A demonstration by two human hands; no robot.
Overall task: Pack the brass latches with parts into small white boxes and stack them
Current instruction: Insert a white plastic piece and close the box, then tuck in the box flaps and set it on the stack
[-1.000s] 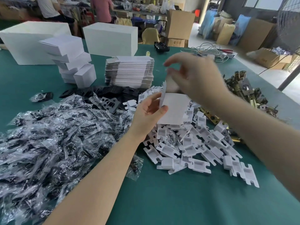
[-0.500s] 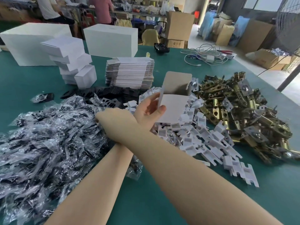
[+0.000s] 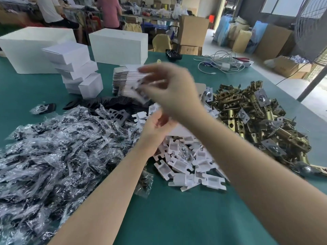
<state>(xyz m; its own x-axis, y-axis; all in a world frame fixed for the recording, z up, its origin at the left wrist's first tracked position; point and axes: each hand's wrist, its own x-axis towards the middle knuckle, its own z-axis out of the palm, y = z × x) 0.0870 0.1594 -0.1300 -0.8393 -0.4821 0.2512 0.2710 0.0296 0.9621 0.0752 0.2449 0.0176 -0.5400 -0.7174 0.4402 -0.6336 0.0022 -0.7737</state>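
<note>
My left hand (image 3: 155, 128) grips a small white box (image 3: 182, 130) above the heap of white plastic inserts (image 3: 185, 165); most of the box is hidden behind my right arm. Blurred by motion, my right hand (image 3: 169, 91) is raised above the box and pinches a small clear packet of parts (image 3: 139, 91). The pile of brass latches (image 3: 256, 117) lies to the right. A big heap of clear parts packets (image 3: 53, 147) fills the left. Packed small white boxes (image 3: 74, 68) are stacked at the back left.
A stack of flat box blanks (image 3: 123, 76) and black plates (image 3: 109, 101) sit behind my hands. Two large white cartons (image 3: 120, 45) stand at the back, with cables (image 3: 221, 64) to their right. People work at tables beyond.
My right hand reached left into the packet heap, then rose toward the middle with a packet pinched in it. The left hand kept hold of the box.
</note>
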